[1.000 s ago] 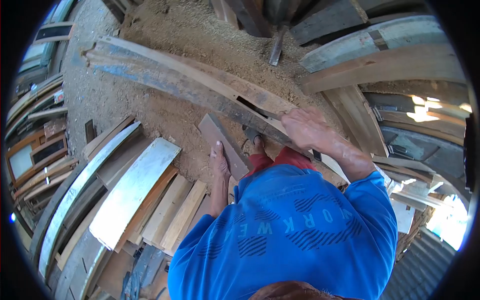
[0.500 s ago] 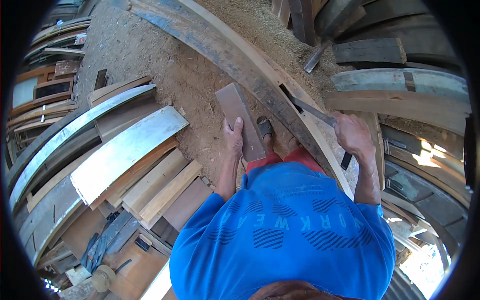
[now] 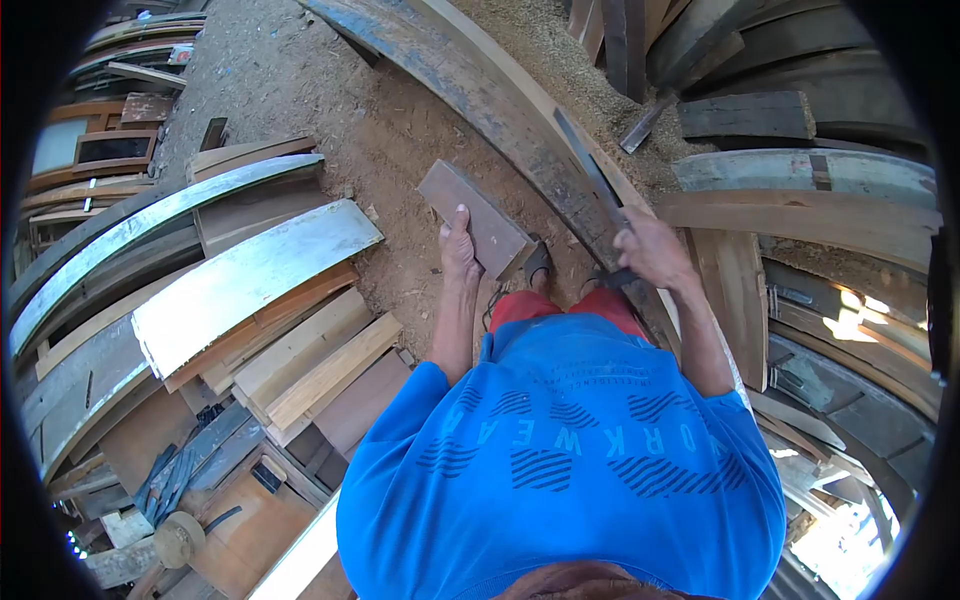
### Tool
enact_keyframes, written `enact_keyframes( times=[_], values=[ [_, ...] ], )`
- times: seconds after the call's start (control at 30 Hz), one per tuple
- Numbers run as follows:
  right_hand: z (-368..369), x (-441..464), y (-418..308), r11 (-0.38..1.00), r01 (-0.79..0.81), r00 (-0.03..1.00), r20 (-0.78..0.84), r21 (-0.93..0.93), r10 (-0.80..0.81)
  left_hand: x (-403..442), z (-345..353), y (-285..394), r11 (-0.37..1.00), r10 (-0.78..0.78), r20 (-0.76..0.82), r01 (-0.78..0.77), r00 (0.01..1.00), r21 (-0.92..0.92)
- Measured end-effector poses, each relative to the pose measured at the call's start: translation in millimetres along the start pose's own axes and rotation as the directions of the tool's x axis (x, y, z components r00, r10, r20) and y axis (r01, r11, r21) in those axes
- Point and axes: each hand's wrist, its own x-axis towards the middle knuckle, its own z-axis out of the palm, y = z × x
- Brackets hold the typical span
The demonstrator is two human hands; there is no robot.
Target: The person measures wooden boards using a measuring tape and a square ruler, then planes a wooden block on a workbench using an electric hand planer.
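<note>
My left hand (image 3: 459,244) is closed on a reddish-brown rectangular wooden block (image 3: 484,216), thumb on its upper face. The block is held over the bare ground, left of a long wooden beam (image 3: 500,135). My right hand (image 3: 655,250) grips a long chisel-like tool (image 3: 588,165) with a flat grey metal blade. Its blade points up and away along the beam's pale edge, and its dark handle end shows below my fist. Whether the tip touches the wood I cannot tell. Below both hands are my sandalled feet (image 3: 538,262).
Stacked boards (image 3: 315,345) and a white-faced panel (image 3: 260,275) lie to the left. Dark timbers (image 3: 748,115) and a broad plank (image 3: 800,213) lie on the right. Sawdust covers the ground beyond the beam. A round wooden piece (image 3: 180,540) sits at lower left.
My right hand has moved left and inward, and the blade has swung steeper, away from the slot in the beam. The block has tilted in my left hand, its near end turning right.
</note>
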Motion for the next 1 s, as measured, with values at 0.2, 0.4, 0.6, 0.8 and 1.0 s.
enact_keyframes(
  times=[0.2, 0.4, 0.6, 0.8, 1.0],
  values=[
    [116, 75, 55, 0.991, 0.051, 0.997, 0.057, -0.120, -0.045, -20, -15, 18, 0.951, 0.280, -0.028, -0.274, 0.960, 0.144],
    [189, 115, 34, 0.982, -0.087, 0.942, 0.335, 0.167, 0.026, -49, -21, 53, 0.815, 0.443, 0.163, -0.471, 0.882, 0.338],
    [232, 132, 22, 0.960, 0.261, 0.911, 0.354, -0.098, -0.212, -68, -26, 69, 0.766, 0.412, 0.216, -0.465, 0.885, 0.444],
    [130, 96, 16, 0.945, 0.091, 0.961, 0.223, 0.313, -0.167, -64, -22, 66, 0.797, 0.348, 0.268, -0.434, 0.898, 0.420],
    [75, 48, 19, 0.872, 0.072, 0.992, 0.057, 0.484, -0.113, -71, 28, 64, 0.969, 0.210, 0.333, -0.241, 0.919, 0.054]
  ],
)
